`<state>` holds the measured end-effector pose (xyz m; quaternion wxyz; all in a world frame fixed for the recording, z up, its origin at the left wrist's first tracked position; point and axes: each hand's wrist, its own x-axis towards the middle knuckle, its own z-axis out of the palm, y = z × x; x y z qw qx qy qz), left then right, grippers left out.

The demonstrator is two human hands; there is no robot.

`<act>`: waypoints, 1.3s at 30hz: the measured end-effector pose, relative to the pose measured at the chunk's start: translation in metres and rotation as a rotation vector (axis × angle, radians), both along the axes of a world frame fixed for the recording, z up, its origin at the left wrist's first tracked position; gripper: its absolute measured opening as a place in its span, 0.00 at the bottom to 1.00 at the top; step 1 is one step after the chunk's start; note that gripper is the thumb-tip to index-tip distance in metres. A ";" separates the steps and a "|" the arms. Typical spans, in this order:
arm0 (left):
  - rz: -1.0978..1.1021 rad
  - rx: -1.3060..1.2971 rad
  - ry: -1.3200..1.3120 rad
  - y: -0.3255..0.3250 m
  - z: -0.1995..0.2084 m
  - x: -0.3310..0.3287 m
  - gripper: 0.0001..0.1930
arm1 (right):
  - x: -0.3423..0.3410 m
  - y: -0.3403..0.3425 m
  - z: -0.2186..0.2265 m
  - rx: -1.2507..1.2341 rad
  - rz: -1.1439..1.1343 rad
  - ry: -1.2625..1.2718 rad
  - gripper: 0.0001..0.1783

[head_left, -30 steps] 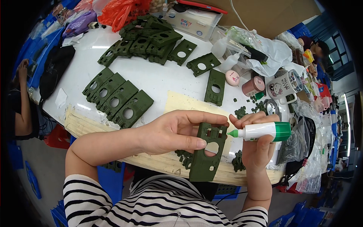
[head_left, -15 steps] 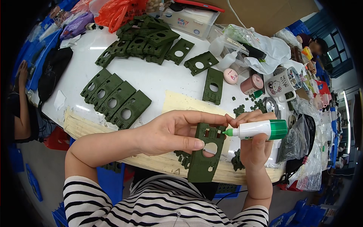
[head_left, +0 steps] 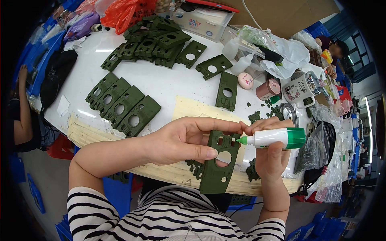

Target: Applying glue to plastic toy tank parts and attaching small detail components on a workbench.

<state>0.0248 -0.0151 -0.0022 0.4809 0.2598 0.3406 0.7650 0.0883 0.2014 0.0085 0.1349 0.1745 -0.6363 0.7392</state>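
My left hand [head_left: 177, 138] grips a dark green plastic model tank hull [head_left: 215, 176] by its far end, thumb on the top face beside the large round hole. My right hand [head_left: 273, 158] is closed around a white glue bottle [head_left: 271, 137] with a green end and a green pointed nozzle. The nozzle tip points left and meets the hull's far right corner, near small rectangular openings. Whether any glue is coming out is too small to see. Small green parts [head_left: 196, 168] lie on the table just left of the hull, partly hidden by it.
Several matching hulls lie in a row [head_left: 120, 106] at the left, with a heap [head_left: 157, 42] behind them. Another hull [head_left: 226, 92] lies beyond my hands. Loose small green pieces [head_left: 273, 112], a pink jar [head_left: 268, 89] and a white mug [head_left: 297, 90] stand at the right. A person's arm [head_left: 23, 104] shows far left.
My hands, the hull and the glue bottle hold almost the same position. At the far left, the other person's arm has shifted slightly.
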 end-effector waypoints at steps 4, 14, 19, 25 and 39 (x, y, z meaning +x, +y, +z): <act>0.001 0.000 -0.001 0.000 0.000 0.000 0.31 | 0.000 0.001 -0.001 -0.002 -0.004 -0.005 0.21; 0.008 0.022 -0.008 0.001 0.000 0.000 0.31 | 0.000 0.000 0.001 -0.071 0.017 -0.045 0.22; 0.019 0.020 -0.027 0.000 0.002 0.001 0.28 | 0.001 0.000 0.003 -0.024 0.035 -0.041 0.22; 0.012 0.016 -0.033 0.000 0.000 0.000 0.29 | 0.002 0.000 0.003 -0.019 0.043 -0.048 0.22; 0.007 0.009 -0.023 -0.001 -0.001 0.000 0.29 | 0.002 0.000 0.004 -0.013 0.045 -0.059 0.22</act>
